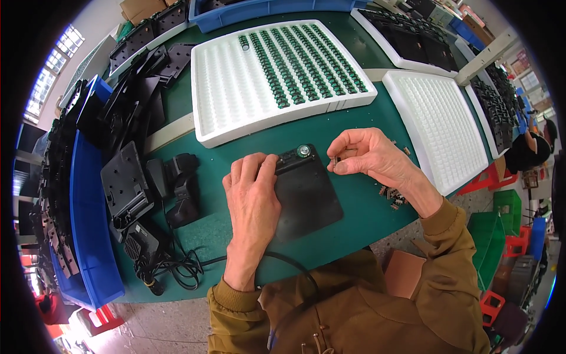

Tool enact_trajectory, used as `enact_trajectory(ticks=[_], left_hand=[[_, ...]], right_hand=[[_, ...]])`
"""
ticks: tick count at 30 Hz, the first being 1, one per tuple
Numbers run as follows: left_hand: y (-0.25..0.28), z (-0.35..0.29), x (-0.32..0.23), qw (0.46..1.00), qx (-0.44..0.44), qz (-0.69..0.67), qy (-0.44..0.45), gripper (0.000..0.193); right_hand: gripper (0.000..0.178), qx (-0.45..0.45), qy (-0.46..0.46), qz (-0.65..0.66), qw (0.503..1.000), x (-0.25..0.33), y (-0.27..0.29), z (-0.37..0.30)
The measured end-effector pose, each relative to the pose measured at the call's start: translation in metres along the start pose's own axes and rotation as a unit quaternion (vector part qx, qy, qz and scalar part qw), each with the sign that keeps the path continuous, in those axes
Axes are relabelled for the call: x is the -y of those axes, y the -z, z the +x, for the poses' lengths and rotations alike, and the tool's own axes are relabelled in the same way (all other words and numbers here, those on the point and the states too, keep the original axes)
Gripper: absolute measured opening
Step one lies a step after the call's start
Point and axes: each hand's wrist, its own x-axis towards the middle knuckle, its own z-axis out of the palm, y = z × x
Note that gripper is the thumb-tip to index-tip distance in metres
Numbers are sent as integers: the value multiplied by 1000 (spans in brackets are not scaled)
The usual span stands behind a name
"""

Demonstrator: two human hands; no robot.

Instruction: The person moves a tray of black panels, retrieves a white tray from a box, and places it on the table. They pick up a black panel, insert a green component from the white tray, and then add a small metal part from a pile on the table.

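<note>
A flat black plastic panel (309,197) lies on the green table in front of me. My left hand (253,192) grips its upper left part, fingers together over the edge. On the panel's top strip sits a small round green-and-silver component (303,151). To the right, my right hand (374,156) is raised beside the panel, thumb and fingertips pinching a small metal part (335,160). Several similar small metal parts (394,196) are scattered on the table by my right wrist, partly hidden beneath it.
Beyond the panel stands a white foam tray (227,127) with rows of small green components. Another white foam tray (439,124) is at right. Black moulded parts (127,183), a black device with coiled cable (188,268) and a blue bin (94,224) crowd the left.
</note>
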Motion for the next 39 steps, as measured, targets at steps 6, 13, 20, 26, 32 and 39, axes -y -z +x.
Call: enact_trajectory(ticks=[6, 13, 20, 26, 32, 39], left_hand=[[1, -1, -1, 1000, 3, 2, 2, 33], [0, -1, 1, 1000, 2, 1, 0, 32], [0, 0, 0, 1000, 1, 5, -4, 33], [-3, -1, 3, 1000, -7, 5, -14, 32], [-3, -2, 3, 1000, -4, 6, -14, 32], [-3, -2, 3, 1000, -1, 8, -11, 32]], right_hand=[[17, -48, 64, -135, 988, 1, -8, -2], [17, -38, 37, -117, 992, 0, -11, -1], [17, -46, 77, -179, 980, -8, -13, 0], [11, -55, 97, -239, 965, -8, -19, -3], [10, -58, 151, -308, 938, -5, -23, -2], [9, -18, 225, -390, 893, -9, -27, -1]])
